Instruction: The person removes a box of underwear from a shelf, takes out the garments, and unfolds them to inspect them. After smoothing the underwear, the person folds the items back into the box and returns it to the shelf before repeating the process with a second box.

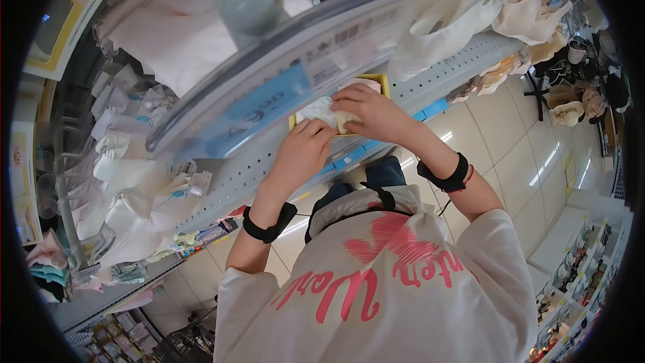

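Note:
A small yellow box (385, 85) sits on the perforated grey shelf, with folded cloth pieces inside. My left hand (304, 146) reaches over the box's near side, its fingers bent against a white folded cloth (314, 111). My right hand (368, 109) is inside the box with fingers curled round a pale yellow folded cloth (345, 123). Some pinkish cloth (361, 83) shows behind that hand. The fingertips of both hands are partly hidden among the cloth. A large tilted price tag (269, 97) hangs in front and covers part of the view.
White and pale garments hang on the left (127, 185) and at the upper right (457, 13). Above the shelf (232, 175) a grey rod end (252, 3) juts toward me. Tiled floor (510, 134) and a white shelf unit (571, 249) lie to the right.

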Motion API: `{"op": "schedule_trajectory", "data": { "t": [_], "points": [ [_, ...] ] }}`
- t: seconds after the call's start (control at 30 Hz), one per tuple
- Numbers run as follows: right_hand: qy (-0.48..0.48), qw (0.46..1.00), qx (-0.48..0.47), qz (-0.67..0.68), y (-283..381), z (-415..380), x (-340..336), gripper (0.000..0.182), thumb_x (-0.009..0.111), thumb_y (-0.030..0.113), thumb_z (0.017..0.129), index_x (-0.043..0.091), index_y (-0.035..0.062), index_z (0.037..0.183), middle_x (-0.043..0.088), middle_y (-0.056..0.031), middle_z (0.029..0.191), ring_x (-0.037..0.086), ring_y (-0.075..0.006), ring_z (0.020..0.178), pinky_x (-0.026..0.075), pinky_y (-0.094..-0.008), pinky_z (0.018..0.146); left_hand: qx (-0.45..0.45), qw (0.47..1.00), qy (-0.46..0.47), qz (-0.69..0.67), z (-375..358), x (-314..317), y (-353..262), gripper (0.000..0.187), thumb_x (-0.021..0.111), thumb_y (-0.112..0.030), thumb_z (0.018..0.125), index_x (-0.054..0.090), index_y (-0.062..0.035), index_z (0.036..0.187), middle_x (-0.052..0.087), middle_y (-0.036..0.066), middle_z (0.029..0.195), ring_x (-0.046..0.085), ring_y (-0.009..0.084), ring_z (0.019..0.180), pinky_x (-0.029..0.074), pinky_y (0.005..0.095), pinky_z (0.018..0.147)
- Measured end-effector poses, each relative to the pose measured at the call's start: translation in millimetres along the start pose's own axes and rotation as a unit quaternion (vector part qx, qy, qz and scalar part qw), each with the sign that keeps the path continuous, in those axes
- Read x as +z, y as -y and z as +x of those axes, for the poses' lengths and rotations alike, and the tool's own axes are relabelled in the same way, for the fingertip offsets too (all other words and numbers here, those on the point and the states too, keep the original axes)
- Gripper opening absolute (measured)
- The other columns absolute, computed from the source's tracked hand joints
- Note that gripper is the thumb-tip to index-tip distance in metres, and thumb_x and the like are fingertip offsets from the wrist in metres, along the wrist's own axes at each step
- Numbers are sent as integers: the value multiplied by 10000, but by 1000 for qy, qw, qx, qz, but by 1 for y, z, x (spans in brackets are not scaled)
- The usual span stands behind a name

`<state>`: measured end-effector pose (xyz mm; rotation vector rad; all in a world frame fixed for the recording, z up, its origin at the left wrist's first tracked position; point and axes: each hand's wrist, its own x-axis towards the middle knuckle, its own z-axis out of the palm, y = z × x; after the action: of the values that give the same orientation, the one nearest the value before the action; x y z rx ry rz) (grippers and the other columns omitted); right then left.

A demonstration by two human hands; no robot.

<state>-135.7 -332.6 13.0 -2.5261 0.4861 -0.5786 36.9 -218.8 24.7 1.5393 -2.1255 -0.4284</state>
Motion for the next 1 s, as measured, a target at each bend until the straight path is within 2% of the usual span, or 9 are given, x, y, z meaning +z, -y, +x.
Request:
{"op": "schedule_trajectory", "data": {
  "t": [0.2, 0.27, 0.4, 0.5, 0.6, 0.67, 0.73, 0.8, 1.0],
  "points": [
    [37, 998, 40, -17, 17, 28, -2, 308, 604, 88, 719, 568, 33, 1020, 562, -98, 1062, 494, -282, 1047, 416, -373, 888, 29, 999, -22, 25, -12, -3, -10, 244, 565, -45, 749, 576, -36, 993, 576, 90, 933, 549, 253, 869, 465, 341, 751],
    [21, 999, -37, -28, 13, 33, 14, 304, 580, 118, 754, 553, 44, 1047, 560, -92, 1068, 502, -269, 1036, 431, -371, 860, 30, 998, -26, 38, -14, -2, -12, 266, 569, -43, 743, 572, -40, 1009, 582, 92, 938, 554, 247, 877, 467, 338, 752],
    [-10, 996, -41, -80, 10, 38, 28, 311, 569, 149, 771, 544, 53, 1066, 560, -90, 1067, 507, -259, 1027, 441, -363, 831, 34, 998, -39, 36, -17, -2, -12, 290, 566, -23, 725, 566, -45, 1014, 586, 88, 936, 569, 242, 835, 480, 336, 715],
    [41, 993, -17, -111, 5, 45, 29, 311, 554, 167, 787, 541, 60, 1078, 560, -87, 1067, 509, -250, 1027, 441, -350, 818, 38, 999, -32, 15, -18, -3, -8, 285, 548, -12, 733, 568, -57, 1014, 586, 86, 951, 571, 266, 818, 478, 354, 697],
    [36, 994, -33, -95, 4, 46, 22, 297, 542, 141, 798, 540, 69, 1086, 559, -97, 1058, 512, -263, 1017, 438, -361, 823, 12, 1000, 13, 1, -13, -13, -6, 275, 537, -16, 749, 572, -74, 1016, 582, 90, 984, 569, 296, 830, 472, 370, 701],
    [-53, 997, -35, 47, 5, 38, -4, 263, 542, 112, 801, 557, 78, 1061, 556, -101, 1057, 515, -282, 1006, 432, -380, 834, -8, 999, 46, 0, -11, -20, 0, 267, 539, -23, 755, 575, -77, 1014, 581, 93, 993, 571, 304, 834, 472, 368, 705],
    [-47, 997, 21, 63, 13, 21, -30, 257, 555, 107, 794, 565, 79, 1049, 555, -99, 1062, 513, -291, 1008, 427, -382, 847, -27, 996, -85, 18, -9, -25, 10, 249, 573, -46, 750, 577, -80, 997, 570, 64, 986, 582, 288, 795, 489, 342, 656],
    [-42, 993, 79, 82, 13, 11, -33, 251, 568, 102, 787, 573, 80, 1037, 553, -98, 1068, 511, -300, 1011, 422, -384, 859, -46, 996, -66, 26, 1, -33, 11, 259, 597, -87, 749, 574, -72, 1007, 564, 68, 1014, 576, 285, 842, 481, 352, 697],
    [-2, 991, -123, -54, -12, -1, -9, 345, 667, 168, 709, 587, 96, 1037, 544, -95, 1129, 487, -299, 1085, 397, -394, 914, -17, 995, 7, 99, 19, -25, 24, 434, 691, -216, 689, 554, -43, 1063, 544, 90, 1092, 513, 276, 1025, 410, 380, 863]
  ]
}}
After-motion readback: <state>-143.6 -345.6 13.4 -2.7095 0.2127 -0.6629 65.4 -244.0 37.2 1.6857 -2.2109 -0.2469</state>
